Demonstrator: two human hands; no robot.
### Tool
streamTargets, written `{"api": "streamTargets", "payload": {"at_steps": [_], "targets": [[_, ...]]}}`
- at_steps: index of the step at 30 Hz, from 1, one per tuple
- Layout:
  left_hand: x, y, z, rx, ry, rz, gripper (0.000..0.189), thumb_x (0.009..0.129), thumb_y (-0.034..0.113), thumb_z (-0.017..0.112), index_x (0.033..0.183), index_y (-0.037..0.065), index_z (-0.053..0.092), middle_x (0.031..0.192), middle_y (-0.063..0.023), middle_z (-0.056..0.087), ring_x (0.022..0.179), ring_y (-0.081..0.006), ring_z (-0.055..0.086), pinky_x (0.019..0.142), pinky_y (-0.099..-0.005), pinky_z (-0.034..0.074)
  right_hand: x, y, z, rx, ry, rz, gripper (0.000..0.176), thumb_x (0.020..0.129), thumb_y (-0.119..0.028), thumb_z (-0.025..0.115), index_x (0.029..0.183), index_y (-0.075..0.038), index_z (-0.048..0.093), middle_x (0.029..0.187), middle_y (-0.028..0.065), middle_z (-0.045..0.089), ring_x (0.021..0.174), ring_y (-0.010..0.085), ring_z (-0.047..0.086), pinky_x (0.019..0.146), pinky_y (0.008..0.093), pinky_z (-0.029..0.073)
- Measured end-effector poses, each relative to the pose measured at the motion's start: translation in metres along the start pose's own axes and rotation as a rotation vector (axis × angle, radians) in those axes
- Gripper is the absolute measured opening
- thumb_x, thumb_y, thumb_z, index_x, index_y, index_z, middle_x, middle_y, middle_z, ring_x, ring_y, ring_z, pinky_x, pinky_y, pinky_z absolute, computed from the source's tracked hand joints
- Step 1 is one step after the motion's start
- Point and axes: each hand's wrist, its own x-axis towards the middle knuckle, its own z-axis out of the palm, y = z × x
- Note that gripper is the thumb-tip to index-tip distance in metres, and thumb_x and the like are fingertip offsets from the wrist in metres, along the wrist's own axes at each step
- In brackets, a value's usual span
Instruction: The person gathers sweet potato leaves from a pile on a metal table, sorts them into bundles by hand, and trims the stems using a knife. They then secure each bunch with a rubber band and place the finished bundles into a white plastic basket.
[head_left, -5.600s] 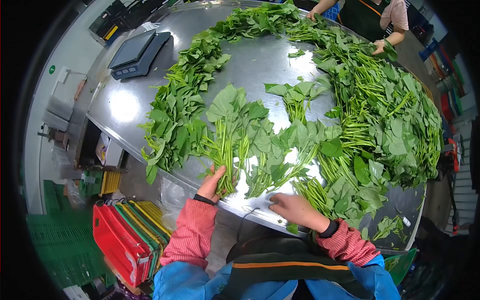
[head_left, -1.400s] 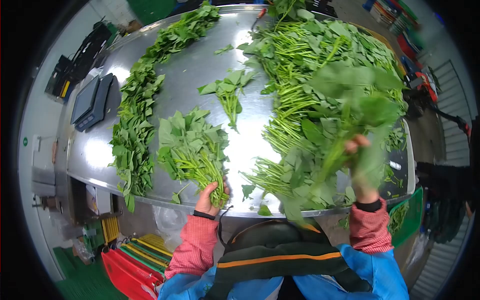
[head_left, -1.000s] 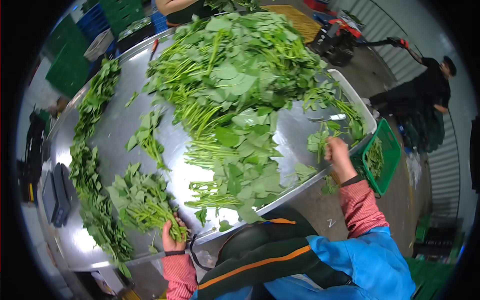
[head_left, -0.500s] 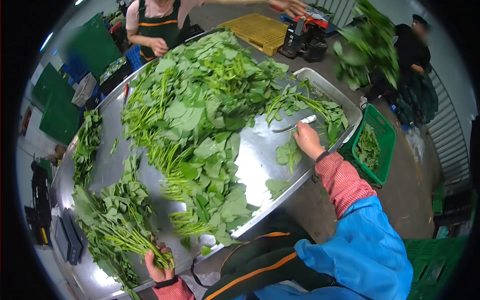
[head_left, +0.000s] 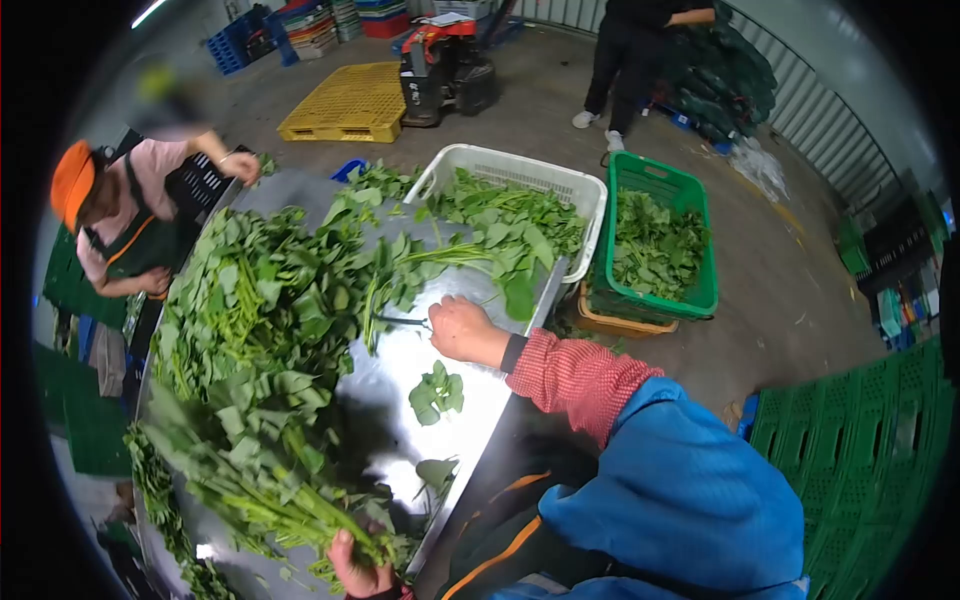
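Note:
My left hand (head_left: 362, 566) grips the stem ends of a bunch of leafy greens (head_left: 250, 480) at the near edge of the metal table (head_left: 485, 390). The bunch's leaves spread up and left, over other greens. My right hand (head_left: 462, 328) is closed around a tool with a thin curved metal blade (head_left: 402, 321), low over the table's right part. The blade points left, towards the large heap of greens (head_left: 260, 290). A small loose sprig (head_left: 436, 393) lies just below my right hand, and more stems lie above it.
A white crate (head_left: 590, 215) and a green crate (head_left: 712, 255), both with greens, stand beyond the table's right edge. A co-worker in an orange cap (head_left: 74, 185) is at the far left side. Behind are a yellow pallet (head_left: 345, 105), a red pallet jack (head_left: 435, 75) and another person (head_left: 625, 60).
The view has swung right. My left hand has brought its bunch closer to the heap. My right hand still holds the blade. The airborne greens at upper right are gone, and the white crate now shows greens.

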Motion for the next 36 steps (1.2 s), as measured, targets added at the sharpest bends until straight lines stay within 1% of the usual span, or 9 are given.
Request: {"api": "streamTargets", "payload": {"at_steps": [6, 9, 14, 19, 22, 25, 28, 31, 36], "targets": [[0.089, -0.09, 0.073, -0.101, -0.039, -0.262, 0.023, 0.089, 0.024, 0.058, 0.103, 0.005, 0.058, 0.087, -0.0062, 0.062, 0.07, -0.0182, 0.06, 0.062, -0.0309, 0.05, -0.023, 0.054, 0.0, 1.309, -0.064, 0.501, 0.033, 0.088, -0.018, 0.054, 0.113, 0.002, 0.049, 0.069, 0.002, 0.052, 0.05, 0.0101, 0.049, 0.043, 0.0252, 0.041], [0.138, -0.139, 0.096, -0.134, -0.05, -0.387, 0.026, 0.089, 0.021, 0.059, 0.108, 0.003, 0.056, 0.095, -0.0099, 0.063, 0.079, -0.0211, 0.061, 0.069, -0.0326, 0.05, -0.046, 0.056, -0.023, 1.442, -0.08, 0.568, 0.018, 0.089, -0.017, 0.052, 0.099, -0.002, 0.049, 0.07, 0.0016, 0.052, 0.053, 0.0093, 0.049, 0.045, 0.0233, 0.041], [0.135, -0.127, 0.133, 0.196, 0.149, -0.497, 0.082, 0.078, 0.033, 0.076, 0.138, 0.004, 0.028, 0.135, -0.0086, 0.045, 0.122, -0.0217, 0.043, 0.094, -0.0426, 0.037, -0.064, 0.056, -0.026, 1.397, -0.119, 0.541, 0.013, 0.089, -0.014, 0.051, 0.083, -0.005, 0.043, 0.066, 0.0031, 0.05, 0.053, 0.0103, 0.048, 0.045, 0.0242, 0.04], [0.117, -0.098, 0.088, 0.756, -0.338, -0.616, 0.048, 0.08, 0.027, 0.075, 0.117, 0.0, 0.058, 0.099, -0.0034, 0.065, 0.086, -0.0108, 0.059, 0.08, -0.0243, 0.049, -0.07, 0.055, -0.035, 1.453, -0.11, 0.59, 0.014, 0.09, -0.015, 0.05, 0.082, -0.005, 0.044, 0.066, 0.0031, 0.05, 0.054, 0.0099, 0.048, 0.047, 0.0232, 0.04], [0.1, -0.082, 0.085, 1.126, -0.438, 0.073, 0.039, 0.076, 0.018, 0.078, 0.108, 0.001, 0.062, 0.089, -0.004, 0.067, 0.083, -0.0177, 0.063, 0.079, -0.0301, 0.049, -0.07, 0.064, -0.028, 1.447, -0.072, 0.534, 0.016, 0.094, -0.018, 0.048, 0.092, -0.002, 0.05, 0.066, 0.0027, 0.05, 0.053, 0.0107, 0.047, 0.048, 0.0237, 0.04], [0.122, -0.05, 0.12, 1.631, -0.598, 0.667, 0.064, 0.074, 0.01, 0.067, 0.133, 0.009, 0.045, 0.137, -0.0163, 0.045, 0.125, -0.0337, 0.044, 0.104, -0.0438, 0.036, -0.066, 0.058, -0.041, 1.418, -0.066, 0.542, 0.02, 0.096, -0.021, 0.047, 0.102, -0.003, 0.049, 0.064, 0.0015, 0.048, 0.053, 0.01, 0.046, 0.048, 0.0232, 0.039], [0.158, -0.074, 0.108, 2.261, -0.685, 0.747, 0.062, 0.087, 0.007, 0.043, 0.145, 0.02, 0.026, 0.15, -0.0153, 0.023, 0.137, -0.0295, 0.028, 0.111, -0.0531, 0.021, -0.068, 0.048, -0.043, 1.434, -0.057, 0.478, 0.023, 0.096, -0.023, 0.05, 0.11, -0.005, 0.047, 0.062, 0.0, 0.048, 0.05, 0.0071, 0.045, 0.045, 0.0218, 0.038], [0.183, -0.082, 0.105, 2.311, -0.712, 0.853, 0.065, 0.086, 0.008, 0.045, 0.146, 0.024, 0.025, 0.151, -0.0135, 0.023, 0.137, -0.0277, 0.028, 0.111, -0.0529, 0.021, -0.072, 0.044, -0.04, 1.536, -0.085, 0.536, 0.021, 0.096, -0.022, 0.049, 0.109, -0.006, 0.048, 0.062, 0.0001, 0.048, 0.051, 0.007, 0.045, 0.045, 0.0218, 0.037], [0.217, -0.096, 0.112, 2.207, -0.852, 0.991, 0.054, 0.088, 0.011, 0.042, 0.14, 0.011, 0.031, 0.131, -0.0116, 0.047, 0.128, -0.024, 0.039, 0.111, -0.0495, 0.023, -0.078, 0.046, -0.033, 1.532, -0.135, 0.575, 0.021, 0.095, -0.023, 0.05, 0.106, -0.005, 0.05, 0.061, 0.0, 0.047, 0.051, 0.0069, 0.045, 0.045, 0.0213, 0.037]]}}
